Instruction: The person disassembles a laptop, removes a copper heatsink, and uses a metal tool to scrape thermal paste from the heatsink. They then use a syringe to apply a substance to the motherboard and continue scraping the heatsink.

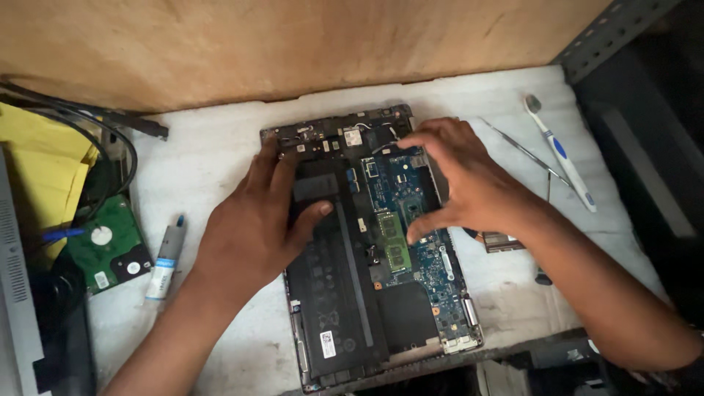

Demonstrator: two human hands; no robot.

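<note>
On the white foam mat (pixel 220 147), seen from the head camera, an opened laptop (pixel 370 249) lies with its back cover off, and everything else sits around it. The left hand (pixel 257 220) rests flat on the black battery (pixel 330 293), fingers spread and thumb pointing toward the blue circuit board (pixel 433 271); it grips nothing, only presses down. The right hand (pixel 462 183) arches over the upper part of the board, fingers curled loosely with the thumb near the green memory stick (pixel 392 242). I cannot tell whether it pinches anything beneath.

Left of the laptop lie a small tube (pixel 165 260) and a bare hard drive (pixel 110 253) with its green board up. Right of it lie a toothbrush (pixel 561 154) and thin metal tweezers (pixel 524 150).

My worry: weight from the flat palm could flex or dent the battery, and bare fingertips brushing the exposed board could shed static or bend a small connector.
</note>
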